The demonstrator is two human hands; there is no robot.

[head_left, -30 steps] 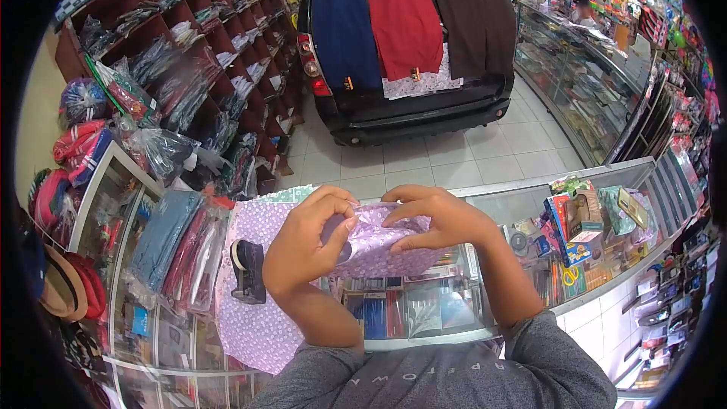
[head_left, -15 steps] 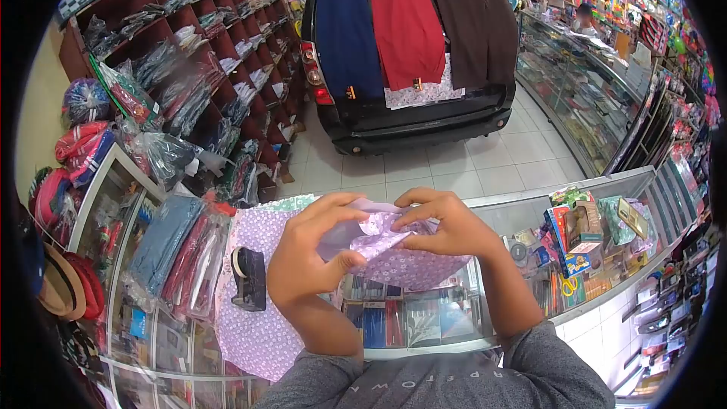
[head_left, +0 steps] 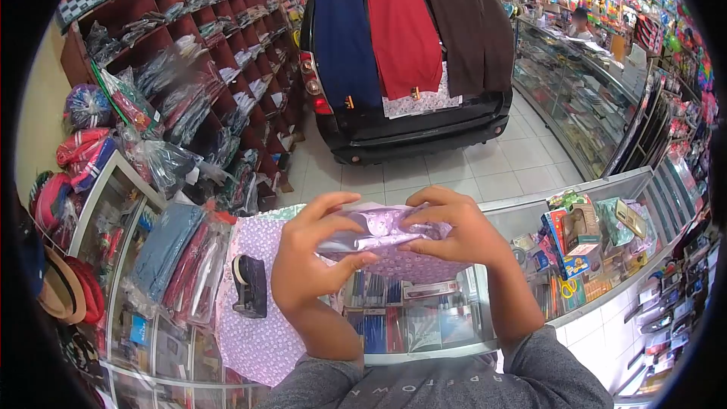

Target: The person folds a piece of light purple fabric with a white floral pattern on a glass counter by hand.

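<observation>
A piece of lilac floral wrapping paper [head_left: 424, 263], folded into a pouch shape with its mouth facing up, is held above the glass counter between both hands. My left hand [head_left: 314, 254] grips its left side, thumb at the near edge and fingers at the far edge. On the right side, my right hand [head_left: 458, 231] pinches the paper, with thumb and fingers at the folded upper part. Left of my left arm, a larger sheet of similar floral paper [head_left: 265, 344] lies on the counter. A black tape dispenser [head_left: 250, 288] rests on that sheet.
Plastic-wrapped garments [head_left: 163, 246] lie at the counter's left. Boxes [head_left: 581, 231] and yellow scissors [head_left: 568, 288] are on the right. Beyond the glass counter [head_left: 485, 348] stands a car [head_left: 424, 132] draped with trousers [head_left: 401, 30]. Another person [head_left: 580, 26] is behind the far counter.
The paper's mouth gapes wider and shows more of its pale inside. My right hand has shifted slightly right, and the fingers of both hands are spread further apart around the opening.
</observation>
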